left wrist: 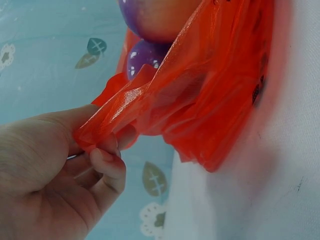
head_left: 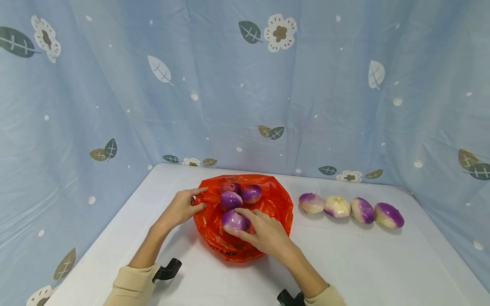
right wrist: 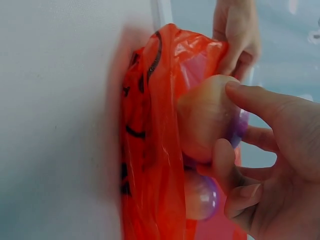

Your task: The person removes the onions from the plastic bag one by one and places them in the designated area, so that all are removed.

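Red plastic bag (head_left: 276,199) sitting on white table (head_left: 344,263), L hand (head_left: 183,207) pinching rim, R hand (head_left: 266,231) gripping purple-white onion (head_left: 233,220) betw. thumb & fingers at bag's mouth; 3 more onions (head_left: 251,194) lying inside, 4-onion row (head_left: 363,211) sitting to R. Prob. loading or unloading, direction unclear; next move likely needing steady rim, gentle R grip.

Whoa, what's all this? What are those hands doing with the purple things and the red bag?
A person's left hand pinches the edge of an open, crinkly red plastic bag. The right hand grips a shiny, rounded purple-and-white vegetable at the bag's mouth. Three more vegetables sit inside the bag, and four others lie in a row on the white table, to the right of it. I can't tell whether the gripped one is going in or coming out.
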The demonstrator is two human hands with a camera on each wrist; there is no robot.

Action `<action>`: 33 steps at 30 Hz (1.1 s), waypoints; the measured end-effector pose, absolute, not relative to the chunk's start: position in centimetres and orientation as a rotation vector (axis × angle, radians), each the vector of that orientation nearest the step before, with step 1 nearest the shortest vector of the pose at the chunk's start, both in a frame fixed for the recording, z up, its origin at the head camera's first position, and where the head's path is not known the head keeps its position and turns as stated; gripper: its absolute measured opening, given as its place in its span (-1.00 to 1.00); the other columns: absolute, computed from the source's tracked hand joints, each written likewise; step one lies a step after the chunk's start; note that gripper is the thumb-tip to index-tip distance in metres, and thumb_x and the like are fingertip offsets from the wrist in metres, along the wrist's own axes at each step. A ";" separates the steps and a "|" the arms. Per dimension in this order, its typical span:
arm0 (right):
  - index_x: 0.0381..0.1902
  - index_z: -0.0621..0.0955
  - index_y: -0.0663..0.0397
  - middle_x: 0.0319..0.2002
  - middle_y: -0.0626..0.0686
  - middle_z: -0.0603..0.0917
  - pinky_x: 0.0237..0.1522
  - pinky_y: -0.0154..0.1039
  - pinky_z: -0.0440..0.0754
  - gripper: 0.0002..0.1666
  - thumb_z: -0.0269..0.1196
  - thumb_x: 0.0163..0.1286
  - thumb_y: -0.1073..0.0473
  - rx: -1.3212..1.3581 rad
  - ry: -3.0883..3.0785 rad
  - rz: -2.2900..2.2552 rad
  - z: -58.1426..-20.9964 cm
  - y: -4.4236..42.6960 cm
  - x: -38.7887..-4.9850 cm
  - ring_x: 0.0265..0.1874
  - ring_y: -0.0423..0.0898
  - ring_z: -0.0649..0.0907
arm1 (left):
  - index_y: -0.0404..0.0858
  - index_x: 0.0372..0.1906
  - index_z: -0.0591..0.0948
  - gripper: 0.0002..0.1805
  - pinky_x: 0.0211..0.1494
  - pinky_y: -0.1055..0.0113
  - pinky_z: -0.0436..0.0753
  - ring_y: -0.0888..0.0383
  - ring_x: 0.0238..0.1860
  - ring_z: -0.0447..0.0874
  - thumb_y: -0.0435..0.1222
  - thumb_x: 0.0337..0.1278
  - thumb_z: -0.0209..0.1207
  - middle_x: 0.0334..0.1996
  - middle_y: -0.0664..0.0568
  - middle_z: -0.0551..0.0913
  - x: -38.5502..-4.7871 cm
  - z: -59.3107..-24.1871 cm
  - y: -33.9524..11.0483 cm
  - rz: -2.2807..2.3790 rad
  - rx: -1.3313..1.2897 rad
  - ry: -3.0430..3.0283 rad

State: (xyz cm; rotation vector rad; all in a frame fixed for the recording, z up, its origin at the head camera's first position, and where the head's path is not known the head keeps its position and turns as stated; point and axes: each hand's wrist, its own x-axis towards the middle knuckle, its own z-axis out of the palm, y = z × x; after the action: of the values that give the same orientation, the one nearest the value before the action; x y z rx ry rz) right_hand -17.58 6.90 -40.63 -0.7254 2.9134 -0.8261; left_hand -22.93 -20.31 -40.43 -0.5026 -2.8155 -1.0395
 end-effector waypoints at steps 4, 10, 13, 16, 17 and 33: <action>0.36 0.43 -0.36 0.23 0.07 0.58 0.11 0.22 0.58 -0.23 0.19 0.24 -0.43 -0.680 2.925 -0.857 -40.6 7.7 -17.4 0.21 0.12 0.58 | -0.40 0.26 0.51 -0.44 -0.63 0.43 0.39 0.22 -0.66 0.35 -0.35 0.13 0.27 -0.71 0.09 0.42 -22.9 -40.4 -20.3 -1.044 -0.496 -2.822; 0.34 0.45 -0.35 0.19 0.05 0.60 0.07 0.23 0.60 -0.24 0.22 0.23 -0.42 -0.654 2.974 -0.842 -40.6 8.9 -17.3 0.18 0.09 0.59 | -0.39 0.26 0.51 -0.45 -0.63 0.44 0.38 0.23 -0.66 0.34 -0.35 0.13 0.27 -0.71 0.10 0.41 -22.9 -40.4 -20.3 -1.041 -0.494 -2.823; 0.33 0.46 -0.35 0.18 0.04 0.61 0.07 0.22 0.60 -0.25 0.24 0.23 -0.40 -0.662 3.004 -0.837 -40.6 9.4 -17.3 0.17 0.08 0.60 | -0.38 0.26 0.52 -0.45 -0.63 0.45 0.37 0.24 -0.66 0.34 -0.35 0.12 0.28 -0.72 0.11 0.40 -23.0 -40.4 -20.3 -1.040 -0.487 -2.824; 0.33 0.46 -0.39 0.17 0.03 0.62 0.07 0.25 0.59 -0.26 0.24 0.22 -0.39 -0.656 3.032 -0.822 -40.5 10.0 -17.3 0.16 0.07 0.61 | -0.40 0.25 0.52 -0.45 -0.63 0.44 0.36 0.24 -0.66 0.33 -0.35 0.12 0.28 -0.72 0.11 0.40 -23.0 -40.4 -20.3 -1.030 -0.495 -2.819; 0.33 0.46 -0.40 0.16 0.03 0.62 0.06 0.26 0.59 -0.27 0.24 0.22 -0.39 -0.651 3.041 -0.816 -40.5 10.2 -17.3 0.15 0.07 0.62 | -0.39 0.25 0.52 -0.45 -0.63 0.45 0.36 0.24 -0.66 0.33 -0.35 0.12 0.28 -0.72 0.11 0.40 -23.0 -40.3 -20.3 -1.029 -0.492 -2.817; 0.32 0.48 -0.31 0.13 0.07 0.65 0.11 0.16 0.60 -0.31 0.33 0.24 -0.23 -0.622 3.119 -0.833 -40.5 13.9 -17.2 0.12 0.08 0.64 | -0.39 0.25 0.52 -0.45 -0.62 0.44 0.37 0.23 -0.65 0.35 -0.35 0.12 0.28 -0.70 0.09 0.42 -23.1 -40.6 -20.3 -1.027 -0.489 -2.814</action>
State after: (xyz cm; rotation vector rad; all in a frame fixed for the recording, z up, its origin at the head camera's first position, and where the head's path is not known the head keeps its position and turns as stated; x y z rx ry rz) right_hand -17.22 13.90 -40.52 -0.6219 3.1186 -0.8333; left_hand -23.08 -20.35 -40.57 -0.4894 -2.8143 -1.0274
